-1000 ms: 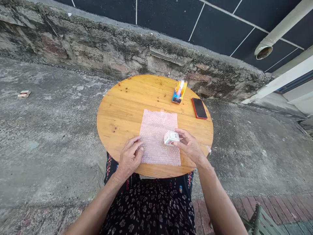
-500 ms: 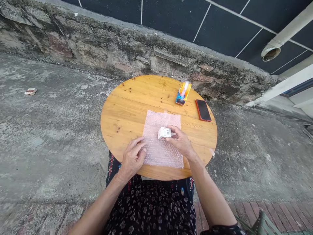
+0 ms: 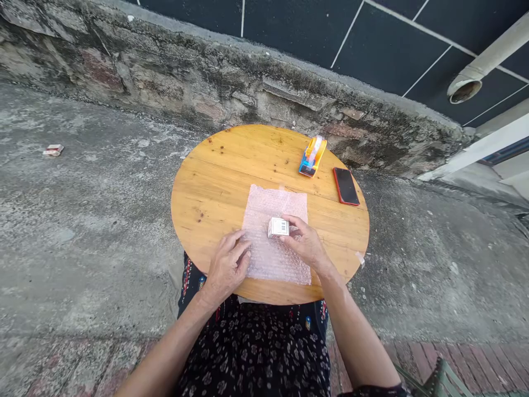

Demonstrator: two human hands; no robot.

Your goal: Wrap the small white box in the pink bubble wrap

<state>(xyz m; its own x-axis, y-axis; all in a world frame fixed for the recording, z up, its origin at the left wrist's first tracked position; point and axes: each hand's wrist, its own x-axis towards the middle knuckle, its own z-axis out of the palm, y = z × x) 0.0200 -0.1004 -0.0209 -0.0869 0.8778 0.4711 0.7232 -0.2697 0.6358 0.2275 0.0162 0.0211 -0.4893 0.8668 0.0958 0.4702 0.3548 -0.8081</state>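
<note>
A sheet of pinkish bubble wrap [image 3: 264,207] lies flat on a round wooden table [image 3: 215,182]. My right hand [image 3: 305,243] grips a small white box [image 3: 278,227] with a barcode, holding it on the middle of the sheet. My left hand [image 3: 226,266] rests on the sheet's near left edge, fingers curled and pressing it down.
An orange and blue tape dispenser [image 3: 313,156] and a red-cased phone [image 3: 346,186] lie at the table's far right. A rough stone wall [image 3: 206,82] runs behind. A small packet [image 3: 53,150] lies on the concrete ground at left. A pipe end [image 3: 465,91] juts at upper right.
My right hand has carried the white box leftward from the sheet's right side to its middle. My left hand has stayed on the sheet's edge.
</note>
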